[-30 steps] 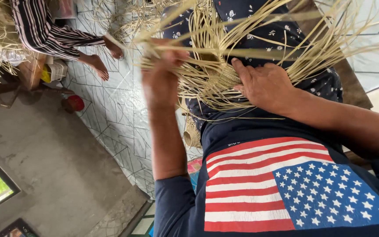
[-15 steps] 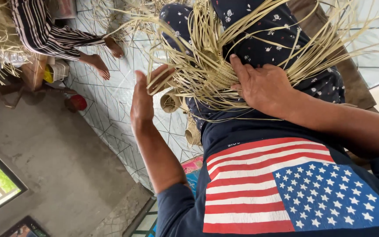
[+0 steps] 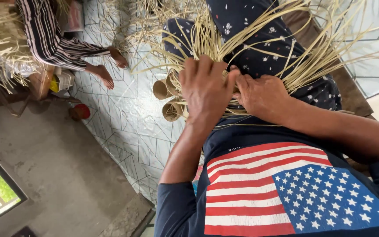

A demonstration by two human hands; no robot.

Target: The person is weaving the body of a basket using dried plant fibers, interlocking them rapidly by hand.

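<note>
Strips: pale yellow, flat, thin reed strips (image 3: pixel 259 48) in a dense bundle lying on the person's lap, gathered at the middle under both hands, loose ends fanning out toward 10, 12 and 2 o'clock. Too many to count.
Location: bundle sits just above frame centre, over dark blue flower-print trousers (image 3: pixel 264 26); the gathered part is at the waist edge of the shirt.
Left hand: left hand (image 3: pixel 207 90) at centre, back of hand up, forearm running in from 7 o'clock; fingers together and curled down over the gathered strips, pressing on them.
Right hand: right hand (image 3: pixel 262 96) just beside the left at 3 o'clock, touching it; forearm enters from 4 o'clock. Fingers bent and closed onto the same gathered strips; fingertips hidden among the strips.
Rolls: three small tan cylinders (image 3: pixel 167 98), open-ended, stacked close together at 9 o'clock of the left hand, near it.
Shirt: dark blue, flag print (image 3: pixel 286 193) at 5 o'clock.
Floor: pale tiled floor (image 3: pixel 123 127) with thin line pattern.
Other person: one, seated at 10 o'clock, striped trousers (image 3: pixel 49 35), two bare feet on the tiles, well apart from the hands.
Red object: one small round red object (image 3: pixel 80 112) on the floor at 9 o'clock.
</note>
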